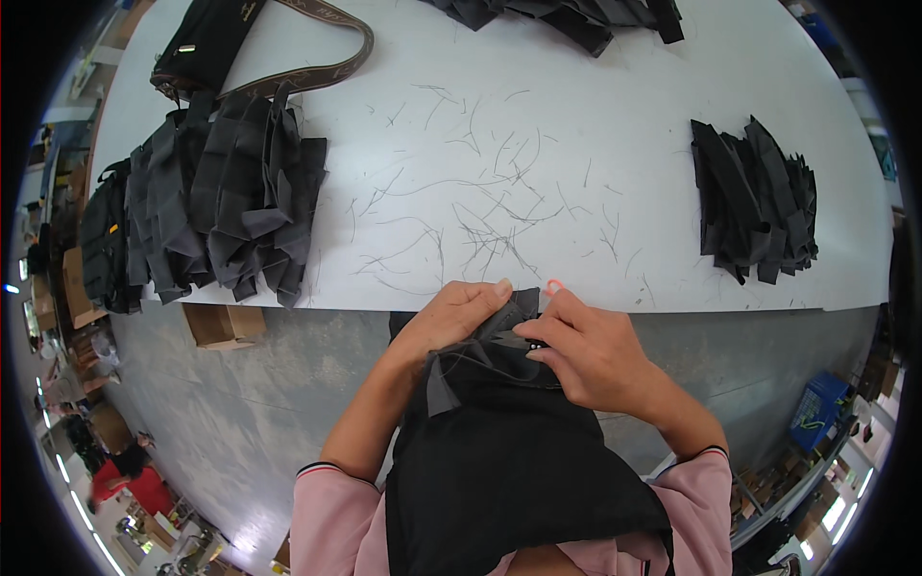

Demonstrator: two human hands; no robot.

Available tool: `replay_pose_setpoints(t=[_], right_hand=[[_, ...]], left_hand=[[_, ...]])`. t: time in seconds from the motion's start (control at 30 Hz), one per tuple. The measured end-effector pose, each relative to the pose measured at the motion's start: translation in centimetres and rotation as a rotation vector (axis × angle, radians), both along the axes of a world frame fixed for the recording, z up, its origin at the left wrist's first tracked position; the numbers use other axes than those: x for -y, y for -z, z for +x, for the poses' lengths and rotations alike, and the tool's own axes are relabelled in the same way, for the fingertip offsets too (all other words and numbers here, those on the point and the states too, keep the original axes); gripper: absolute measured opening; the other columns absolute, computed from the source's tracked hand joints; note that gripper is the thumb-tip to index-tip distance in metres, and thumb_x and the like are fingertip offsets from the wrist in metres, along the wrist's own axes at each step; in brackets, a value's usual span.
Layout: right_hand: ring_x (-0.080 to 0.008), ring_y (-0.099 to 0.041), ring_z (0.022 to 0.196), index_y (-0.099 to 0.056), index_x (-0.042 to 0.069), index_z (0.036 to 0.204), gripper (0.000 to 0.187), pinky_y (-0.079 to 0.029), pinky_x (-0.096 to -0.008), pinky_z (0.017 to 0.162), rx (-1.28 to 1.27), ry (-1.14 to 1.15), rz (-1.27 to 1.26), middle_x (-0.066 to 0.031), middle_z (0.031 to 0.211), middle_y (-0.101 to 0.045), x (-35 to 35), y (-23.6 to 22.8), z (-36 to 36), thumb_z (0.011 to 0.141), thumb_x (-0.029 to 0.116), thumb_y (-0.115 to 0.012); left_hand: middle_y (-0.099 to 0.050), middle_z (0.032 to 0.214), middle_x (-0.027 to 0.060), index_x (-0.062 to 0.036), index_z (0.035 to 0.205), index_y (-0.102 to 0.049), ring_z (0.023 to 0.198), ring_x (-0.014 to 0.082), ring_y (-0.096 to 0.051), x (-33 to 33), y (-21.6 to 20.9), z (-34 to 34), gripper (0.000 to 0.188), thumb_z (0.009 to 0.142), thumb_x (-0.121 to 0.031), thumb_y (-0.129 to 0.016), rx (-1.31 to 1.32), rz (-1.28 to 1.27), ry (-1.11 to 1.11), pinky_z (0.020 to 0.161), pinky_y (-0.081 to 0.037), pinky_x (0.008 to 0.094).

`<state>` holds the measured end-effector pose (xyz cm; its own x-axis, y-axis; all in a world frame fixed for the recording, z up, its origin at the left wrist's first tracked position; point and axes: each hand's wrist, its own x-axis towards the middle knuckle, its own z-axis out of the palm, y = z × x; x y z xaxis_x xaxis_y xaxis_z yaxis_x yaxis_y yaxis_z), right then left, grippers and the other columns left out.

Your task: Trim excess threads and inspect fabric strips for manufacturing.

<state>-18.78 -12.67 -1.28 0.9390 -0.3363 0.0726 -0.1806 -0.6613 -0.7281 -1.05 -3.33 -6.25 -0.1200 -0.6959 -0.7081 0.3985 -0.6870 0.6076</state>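
Note:
Close to my body at the table's near edge, my left hand (pixel 449 317) is closed on a dark grey fabric piece (pixel 480 357), with the thumb lying on top. The fabric hangs down over my black apron (pixel 519 461). Across from it, my right hand (pixel 597 353) is wrapped round small thread snips (pixel 505 338); their pale blades point left against the fabric, and an orange loop (pixel 553 286) shows above the fingers. Most of the snips' body is hidden in the hand.
Cut thread ends (pixel 499 226) lie scattered over the white table (pixel 576 106). Grey fabric piles stand at left (pixel 230 192), right (pixel 754 202) and far side (pixel 576 19). A black bag (pixel 206 48) with a patterned strap lies far left. An open carton (pixel 223 326) sits below the edge.

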Motion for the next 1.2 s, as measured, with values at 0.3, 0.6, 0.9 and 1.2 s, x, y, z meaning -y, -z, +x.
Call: replay_pose_setpoints(t=[0.3, 0.6, 0.9, 1.2], right_hand=[[-0.0241, -0.058, 0.066, -0.064, 0.006, 0.094, 0.03, -0.046, -0.0307, 0.055, -0.086, 0.041, -0.023, -0.0091, 0.08, -0.052, -0.9, -0.1, -0.2, 0.065, -0.001, -0.07], [-0.0227, -0.054, 0.062, -0.063, 0.009, 0.098, 0.027, -0.044, -0.0276, 0.052, 0.057, 0.385, 0.327, -0.007, 0.081, -0.049, -1.6, 0.0, -0.2, 0.072, 0.006, -0.07], [-0.0183, -0.046, 0.048, -0.064, 0.008, 0.078, 0.024, -0.035, -0.03, 0.042, 0.36, 0.265, -0.392, -0.003, 0.063, -0.04, -0.7, 4.8, -0.3, 0.055, 0.0, -0.065], [-0.0175, -0.05, 0.057, -0.062, 0.008, 0.098, 0.03, -0.042, -0.0253, 0.052, 0.199, 0.454, 0.34, -0.0055, 0.085, -0.05, -1.2, 3.3, 1.1, 0.07, 0.001, -0.07]], left_hand=[[-0.058, 0.071, -0.0026, -0.002, 0.082, -0.063, 0.064, 0.0034, -0.048, -0.1, 0.1, 0.0, 0.042, 0.094, -0.04, -0.051, -0.019, 0.02, 0.003, 0.059, -0.041, 0.0194], [-0.055, 0.073, -0.0022, -0.0017, 0.09, -0.061, 0.068, 0.005, -0.047, -0.5, 1.1, 0.0, 0.037, 0.095, -0.037, -0.05, 0.112, -0.072, -0.081, 0.063, -0.04, 0.0222], [-0.052, 0.109, 0.0066, -0.0051, 0.124, -0.04, 0.094, 0.0119, -0.05, -1.2, -0.8, -0.5, 0.05, 0.076, -0.001, -0.051, -0.083, -0.181, -0.248, 0.083, -0.041, 0.0248], [-0.055, 0.103, 0.0044, 0.0031, 0.12, -0.044, 0.09, 0.0089, -0.05, -1.8, 0.3, -3.0, 0.048, 0.073, 0.003, -0.055, -0.014, -0.136, -0.593, 0.08, -0.041, 0.0226]])
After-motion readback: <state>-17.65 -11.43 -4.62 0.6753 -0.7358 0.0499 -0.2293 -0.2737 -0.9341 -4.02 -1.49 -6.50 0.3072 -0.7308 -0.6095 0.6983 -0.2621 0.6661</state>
